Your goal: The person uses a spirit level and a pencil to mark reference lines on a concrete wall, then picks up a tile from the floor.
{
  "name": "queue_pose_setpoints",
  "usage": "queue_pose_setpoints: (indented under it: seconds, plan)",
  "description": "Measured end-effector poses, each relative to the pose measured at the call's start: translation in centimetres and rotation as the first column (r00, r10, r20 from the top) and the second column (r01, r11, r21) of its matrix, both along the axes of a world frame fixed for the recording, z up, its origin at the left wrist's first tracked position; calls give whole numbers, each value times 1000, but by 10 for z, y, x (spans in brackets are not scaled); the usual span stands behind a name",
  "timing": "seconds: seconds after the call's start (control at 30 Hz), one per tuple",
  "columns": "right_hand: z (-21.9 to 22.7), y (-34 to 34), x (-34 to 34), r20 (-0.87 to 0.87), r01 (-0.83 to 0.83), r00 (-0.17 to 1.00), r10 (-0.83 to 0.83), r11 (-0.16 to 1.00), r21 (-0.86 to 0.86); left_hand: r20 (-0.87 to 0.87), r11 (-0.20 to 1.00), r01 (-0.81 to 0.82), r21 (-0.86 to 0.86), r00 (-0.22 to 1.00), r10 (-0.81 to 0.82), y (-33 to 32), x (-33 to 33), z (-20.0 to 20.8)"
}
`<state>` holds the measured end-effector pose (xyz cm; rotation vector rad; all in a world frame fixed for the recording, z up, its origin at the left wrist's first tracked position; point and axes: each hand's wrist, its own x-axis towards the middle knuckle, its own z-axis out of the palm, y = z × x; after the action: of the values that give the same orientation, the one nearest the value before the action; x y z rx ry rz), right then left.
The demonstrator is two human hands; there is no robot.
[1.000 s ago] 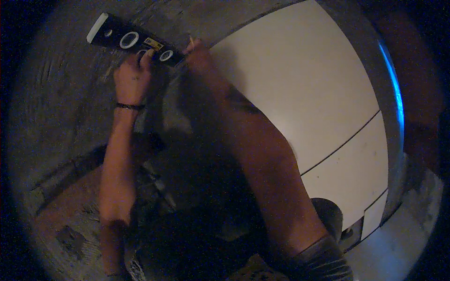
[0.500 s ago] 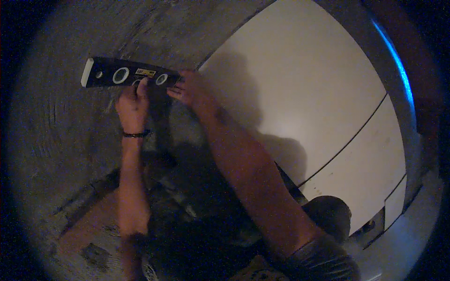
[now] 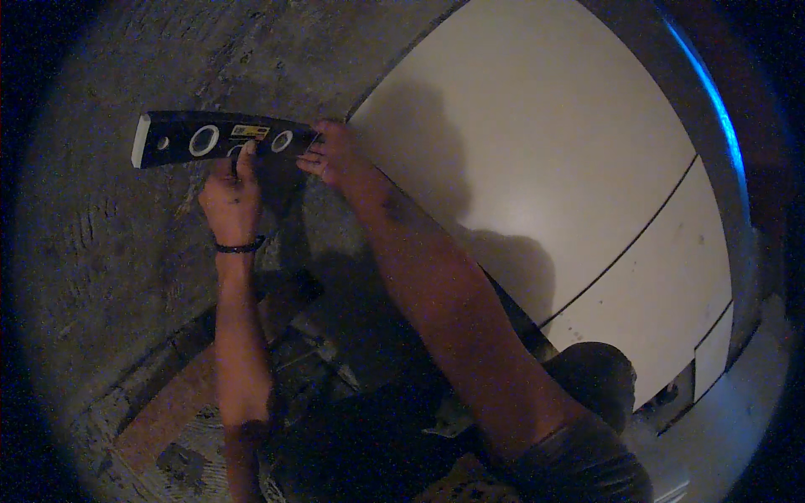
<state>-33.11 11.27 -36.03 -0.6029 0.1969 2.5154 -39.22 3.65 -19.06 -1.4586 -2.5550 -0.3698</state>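
At the near right, a grey sleeve is covering the upper part of the right arm, and a dark rounded shape is sitting just beyond it, too dim to identify. At the near left, a brownish strip is running slantwise along the ground beside the left forearm. Farther out, a dark bracelet is circling the left wrist. The left hand is clamping a dark level around the middle of its near edge, the thumb pressing on the face just below a yellow label. The level is lying crosswise at the far left, its pale end cap pointing left and its round white-rimmed openings facing the camera. The right hand is meeting the level's right end, fingers reaching left; whether they are gripping it or only touching it, I cannot tell. To the right, a large pale panel is stretching away, catching the person's shadow. Rough grey surface is spreading behind the level, and a blue streak of light is glowing at the far right.
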Motion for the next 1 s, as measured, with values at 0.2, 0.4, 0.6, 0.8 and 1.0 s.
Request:
queue_pose_setpoints:
  seconds: [0.2, 0.4, 0.6, 0.8, 1.0]
  plan:
    - [-5, 1, 5, 31, -24, 999, 18, 978, 207, 4, 1000, 19, 12, 1000, -20, 3, 7, 2]
    - [8, 2, 4, 42, -34, 999, 33, 999, 15, 12, 994, 71, 87, 997, -72, -3, 1, -3]
    - [-1, 4, 9, 9, -6, 1000, 6, 1000, 0, -41, 988, 116, 104, 993, -112, 1, 1, -7]
    - [-10, 1, 6, 115, -92, 991, 61, 953, 288, -78, 984, 159, 86, 985, -152, 4, 0, -7]
    - [-17, -13, -5, -47, -31, 998, 38, 990, 141, -62, 996, 76, 46, 995, -73, -6, -3, 0]
